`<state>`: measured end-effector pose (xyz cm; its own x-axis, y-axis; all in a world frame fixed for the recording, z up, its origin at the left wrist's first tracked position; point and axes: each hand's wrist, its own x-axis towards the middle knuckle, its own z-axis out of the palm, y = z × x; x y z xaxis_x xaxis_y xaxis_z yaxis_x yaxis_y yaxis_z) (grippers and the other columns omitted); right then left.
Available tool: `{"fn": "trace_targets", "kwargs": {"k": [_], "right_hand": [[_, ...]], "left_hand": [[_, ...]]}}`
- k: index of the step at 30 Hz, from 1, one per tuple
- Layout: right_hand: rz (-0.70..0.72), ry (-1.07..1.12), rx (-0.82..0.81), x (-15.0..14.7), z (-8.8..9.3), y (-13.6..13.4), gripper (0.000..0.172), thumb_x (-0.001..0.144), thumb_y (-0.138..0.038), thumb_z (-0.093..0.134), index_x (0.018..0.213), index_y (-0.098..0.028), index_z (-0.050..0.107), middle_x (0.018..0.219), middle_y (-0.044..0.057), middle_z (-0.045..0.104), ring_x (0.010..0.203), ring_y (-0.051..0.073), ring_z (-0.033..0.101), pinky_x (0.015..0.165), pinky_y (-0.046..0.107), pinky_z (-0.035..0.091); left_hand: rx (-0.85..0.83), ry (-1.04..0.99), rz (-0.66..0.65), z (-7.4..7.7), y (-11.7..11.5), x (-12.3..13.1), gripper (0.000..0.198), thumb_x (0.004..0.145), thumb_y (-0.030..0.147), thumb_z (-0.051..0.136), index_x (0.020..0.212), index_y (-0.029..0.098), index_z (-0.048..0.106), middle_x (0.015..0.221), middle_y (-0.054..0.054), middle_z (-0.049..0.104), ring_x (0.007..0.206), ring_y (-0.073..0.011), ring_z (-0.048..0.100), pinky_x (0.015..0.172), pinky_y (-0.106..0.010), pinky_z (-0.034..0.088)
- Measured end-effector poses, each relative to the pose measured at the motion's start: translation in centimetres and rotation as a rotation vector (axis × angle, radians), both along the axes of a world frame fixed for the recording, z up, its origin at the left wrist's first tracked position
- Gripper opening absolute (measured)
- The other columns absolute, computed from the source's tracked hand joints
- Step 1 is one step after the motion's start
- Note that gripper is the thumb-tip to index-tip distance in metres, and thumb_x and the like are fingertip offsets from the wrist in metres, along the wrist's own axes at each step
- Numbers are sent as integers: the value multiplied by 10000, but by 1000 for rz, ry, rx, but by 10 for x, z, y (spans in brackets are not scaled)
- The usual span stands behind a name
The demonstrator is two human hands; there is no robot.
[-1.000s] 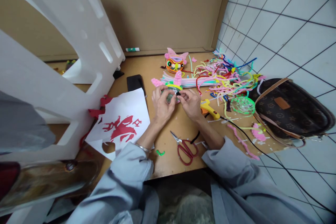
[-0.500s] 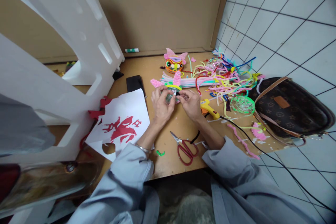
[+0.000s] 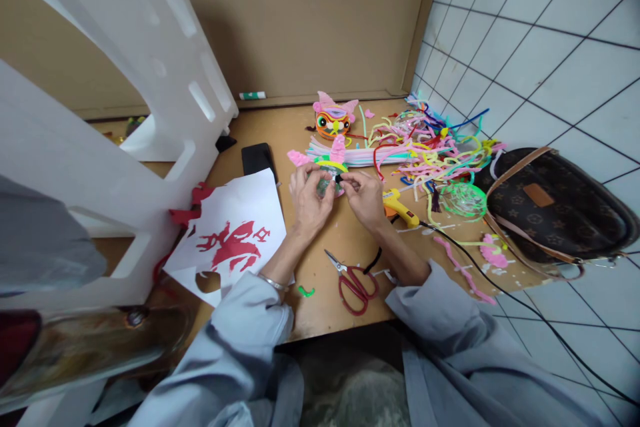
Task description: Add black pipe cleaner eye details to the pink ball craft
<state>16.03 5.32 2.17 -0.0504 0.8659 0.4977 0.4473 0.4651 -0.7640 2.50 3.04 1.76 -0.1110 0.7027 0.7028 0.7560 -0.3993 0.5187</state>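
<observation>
Between my hands is a pipe-cleaner animal head with pink fuzzy ears, a yellow-green band and a clear rounded body. My left hand is closed round its left side. My right hand pinches a small black fuzzy piece against the front of the head. Behind it sits a similar orange, pink and purple head with round eyes and a yellow beak-like nose. Red-handled scissors lie slightly open below my hands. A yellow glue gun lies beside my right wrist.
Loose pipe cleaners pile up at the back right, near a brown handbag. On the left are a black phone and white paper with red cut-outs. A white plastic frame stands left; the glue gun's black cord runs right.
Both hands keep almost the same pose on the animal head. The view shifts very slightly; nothing else visibly moves.
</observation>
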Motion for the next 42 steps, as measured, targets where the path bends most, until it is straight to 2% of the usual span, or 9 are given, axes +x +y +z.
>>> {"fn": "trace_targets", "kwargs": {"k": [11, 21, 25, 28, 33, 36, 39, 42], "right_hand": [[-15, -11, 1, 0, -2, 1, 116, 767, -185, 600, 803, -197, 709, 834, 52, 706, 783, 210, 650, 808, 373, 520], [-1, -6, 6, -1, -2, -2, 149, 763, -171, 566, 810, -185, 706, 824, 71, 683, 781, 215, 644, 759, 366, 535], [21, 83, -72, -2, 0, -1, 135, 744, -194, 576, 792, -188, 701, 804, 53, 703, 701, 187, 642, 701, 337, 540], [58, 236, -188, -3, 2, 2, 130, 738, -255, 584, 774, -183, 686, 740, 30, 705, 622, 164, 631, 635, 307, 533], [150, 413, -315, -1, -2, 10, 126, 656, -298, 629, 704, -181, 619, 618, -10, 629, 547, 133, 576, 557, 270, 500], [88, 400, -272, 2, -6, 18, 203, 601, -315, 683, 731, -190, 592, 659, -17, 611, 595, 128, 562, 604, 274, 505], [-1, 362, -214, 5, -9, 27, 422, 513, -303, 754, 888, -196, 593, 886, 29, 655, 803, 166, 600, 744, 314, 518], [116, 395, -289, 8, -9, 32, 631, 513, -291, 763, 1100, -215, 546, 1100, 78, 645, 1003, 207, 603, 852, 356, 504]], "left_hand": [[-39, 22, 25, 2, -1, 2, 177, 850, 368, 548, 873, 210, 623, 1092, -88, 579, 1077, -237, 521, 938, -390, 399], [-96, -2, 73, 6, -3, 4, 197, 810, 400, 614, 849, 207, 626, 1088, -78, 581, 1081, -252, 509, 928, -397, 354], [-105, 21, 114, 5, -3, 4, 190, 807, 394, 618, 844, 209, 631, 1086, -78, 586, 1077, -259, 508, 909, -397, 345], [-97, 37, 122, 5, -3, 4, 184, 803, 392, 622, 841, 212, 633, 1086, -76, 588, 1068, -259, 508, 899, -395, 343], [-96, 48, 121, 6, -3, 5, 183, 799, 394, 627, 820, 212, 633, 1076, -74, 599, 1031, -255, 513, 880, -392, 345], [-93, 48, 124, 7, -4, 6, 186, 802, 397, 622, 818, 213, 641, 1079, -77, 606, 1027, -255, 513, 870, -390, 347], [-83, 44, 119, 7, -3, 6, 199, 804, 413, 622, 812, 215, 642, 1081, -77, 611, 1032, -254, 516, 861, -386, 348], [-83, 45, 107, 7, -3, 5, 189, 806, 402, 624, 799, 214, 637, 1084, -73, 611, 1030, -250, 522, 857, -382, 344]]}}
